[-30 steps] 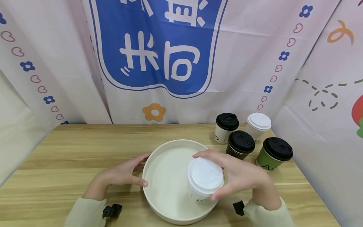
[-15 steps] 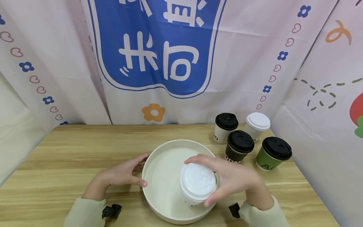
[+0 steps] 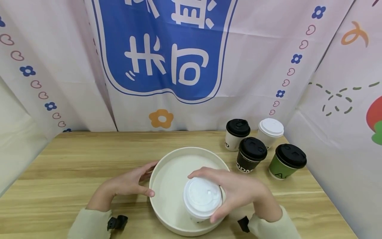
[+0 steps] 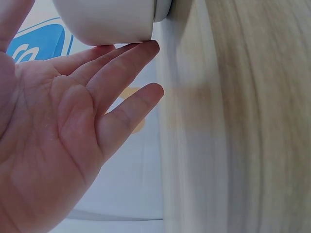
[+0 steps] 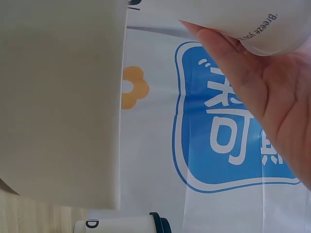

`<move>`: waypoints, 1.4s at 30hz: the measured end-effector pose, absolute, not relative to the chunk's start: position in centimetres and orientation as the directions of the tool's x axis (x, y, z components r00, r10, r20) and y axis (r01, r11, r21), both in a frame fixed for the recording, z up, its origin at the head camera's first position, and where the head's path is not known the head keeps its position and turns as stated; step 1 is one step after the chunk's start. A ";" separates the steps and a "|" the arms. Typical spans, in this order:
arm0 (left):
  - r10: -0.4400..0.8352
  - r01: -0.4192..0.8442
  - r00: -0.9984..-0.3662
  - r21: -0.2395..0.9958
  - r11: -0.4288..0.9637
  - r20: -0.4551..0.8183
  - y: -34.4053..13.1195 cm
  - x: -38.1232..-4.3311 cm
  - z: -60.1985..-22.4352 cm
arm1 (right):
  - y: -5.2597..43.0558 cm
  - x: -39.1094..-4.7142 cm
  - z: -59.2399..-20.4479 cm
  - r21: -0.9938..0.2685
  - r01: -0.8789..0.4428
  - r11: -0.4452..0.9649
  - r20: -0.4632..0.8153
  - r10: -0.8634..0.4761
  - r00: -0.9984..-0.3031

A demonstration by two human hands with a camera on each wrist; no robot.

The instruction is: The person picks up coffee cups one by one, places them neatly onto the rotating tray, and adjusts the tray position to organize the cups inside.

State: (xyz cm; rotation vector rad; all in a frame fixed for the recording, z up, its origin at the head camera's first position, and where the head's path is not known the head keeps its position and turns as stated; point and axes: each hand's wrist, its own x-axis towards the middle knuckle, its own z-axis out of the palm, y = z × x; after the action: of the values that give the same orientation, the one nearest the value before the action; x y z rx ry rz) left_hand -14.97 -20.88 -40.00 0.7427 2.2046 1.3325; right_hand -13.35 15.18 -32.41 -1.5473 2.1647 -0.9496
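In the head view a round cream tray (image 3: 171,179) with a raised rim lies on the wooden table. Over its right front part is a white paper cup (image 3: 202,197) with a white lid, upright. My right hand (image 3: 238,191) grips this cup from the right, thumb in front and fingers behind. The right wrist view shows small print on the cup (image 5: 252,22) and the tray wall (image 5: 58,97) beside it. My left hand (image 3: 132,181) rests against the tray's left side. Its straight fingers (image 4: 121,73) touch the outer wall, and the thumb is at the rim.
At the back right stand several lidded paper cups: a white one with black lid (image 3: 237,132), a white one with white lid (image 3: 271,131), a dark one (image 3: 250,157) and a green one (image 3: 283,166). A printed cloth (image 3: 131,109) hangs behind the table.
My right hand has carried the white-lidded cup left and toward the front over the tray, farther from the other cups. My left hand and the tray have stayed put.
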 end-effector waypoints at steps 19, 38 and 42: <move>0.638 0.218 -0.763 0.887 0.406 -0.104 -20.9 -14.8 -39.8 | 13.9 -13.0 -32.7 -0.683 -0.705 0.190 0.079 -0.941 -0.330; 0.637 0.207 -0.763 0.891 0.403 -0.111 -20.8 -14.7 -39.6 | 13.4 -12.8 -33.2 -0.705 -0.658 0.265 -0.007 -0.930 -0.366; 0.640 0.203 -0.760 0.893 0.402 -0.116 -20.7 -14.7 -39.6 | 13.4 -12.7 -33.2 -0.714 -0.649 0.264 -0.010 -0.930 -0.368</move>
State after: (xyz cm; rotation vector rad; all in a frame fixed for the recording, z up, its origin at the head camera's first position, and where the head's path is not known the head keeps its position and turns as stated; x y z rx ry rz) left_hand -14.69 -20.75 -39.63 0.7204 2.2193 1.3229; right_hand -12.73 13.44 -33.25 -1.4279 2.1107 -0.8778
